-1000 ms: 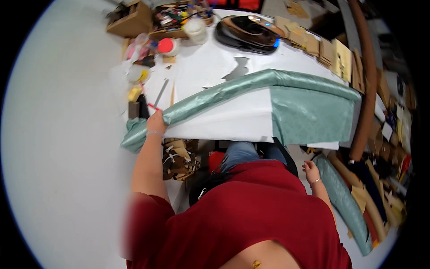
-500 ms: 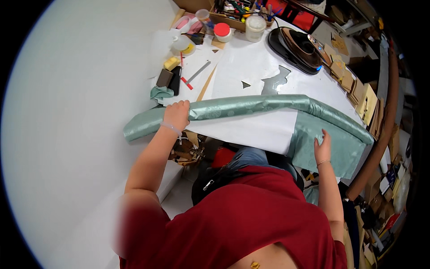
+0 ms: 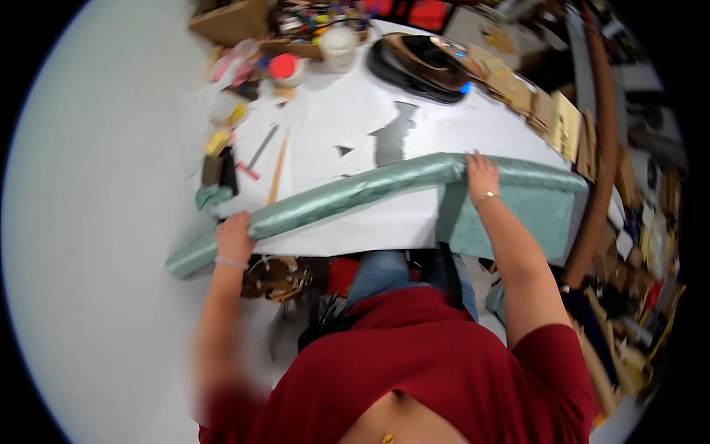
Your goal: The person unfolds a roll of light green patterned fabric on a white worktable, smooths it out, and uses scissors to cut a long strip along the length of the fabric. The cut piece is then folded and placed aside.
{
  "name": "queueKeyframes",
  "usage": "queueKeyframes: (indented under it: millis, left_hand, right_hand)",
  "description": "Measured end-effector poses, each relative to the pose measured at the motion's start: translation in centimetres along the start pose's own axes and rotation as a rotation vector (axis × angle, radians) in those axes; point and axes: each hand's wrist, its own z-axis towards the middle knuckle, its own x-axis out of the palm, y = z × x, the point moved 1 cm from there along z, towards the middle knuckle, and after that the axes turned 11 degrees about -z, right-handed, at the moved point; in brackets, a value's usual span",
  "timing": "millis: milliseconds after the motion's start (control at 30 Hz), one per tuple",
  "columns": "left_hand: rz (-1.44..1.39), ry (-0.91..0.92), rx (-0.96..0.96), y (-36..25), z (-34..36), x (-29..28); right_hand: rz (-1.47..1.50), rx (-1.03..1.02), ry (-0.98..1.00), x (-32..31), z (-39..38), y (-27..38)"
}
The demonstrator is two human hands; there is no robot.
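Green fabric, wound into a long roll (image 3: pixel 355 194), lies across the front part of the white table (image 3: pixel 325 118), with its left end hanging out past the table edge and its right end going into a flat, unrolled part of the same cloth.

At the far left, the left hand (image 3: pixel 234 235) rests on the roll near its hanging end; the fingers curl over the top of it, close together, but I cannot tell if they press hard. Beyond this hand, on the table, lie small things: a yellow piece, a dark block, a tool with a red tip (image 3: pixel 255 157) and a wooden strip (image 3: pixel 278 166). Farther back stands a jar with a red lid (image 3: pixel 283 68).

In the middle, a white sheet (image 3: pixel 362 222) lies under the roll.

At the right, the right hand (image 3: pixel 482 175) lies over the roll with the fingers spread a little and bent on its top.

I judge the roll to be light but soft and limp: it bends already along its length, so it would sag if taken at one point. Two holds well apart, as the hands are now, seem the best. The surface looks a bit glossy, maybe slippery.
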Motion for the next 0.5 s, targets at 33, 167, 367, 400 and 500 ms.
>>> queueKeyframes:
  millis: [33,167,367,400,500]
  left_hand:
    - [0.030,-0.001,-0.005,0.6,0.8,1.2]
    - [0.033,0.135,-0.126,1.8,3.1,1.8]
    - [0.067,0.180,-0.164,1.1,3.7,1.8]
    - [0.076,0.167,-0.152,1.0,4.0,1.9]
    - [0.122,0.131,-0.152,1.5,4.6,1.8]
  right_hand:
    - [-0.041,-0.010,-0.014,0.9,0.9,-0.1]
    - [-0.045,-0.084,-0.013,0.3,2.9,0.5]
    - [0.059,-0.028,-0.147,-0.7,6.0,0.3]
    - [0.046,-0.037,-0.137,-0.8,6.8,0.3]
    - [0.111,-0.019,-0.102,-1.2,7.4,0.8]
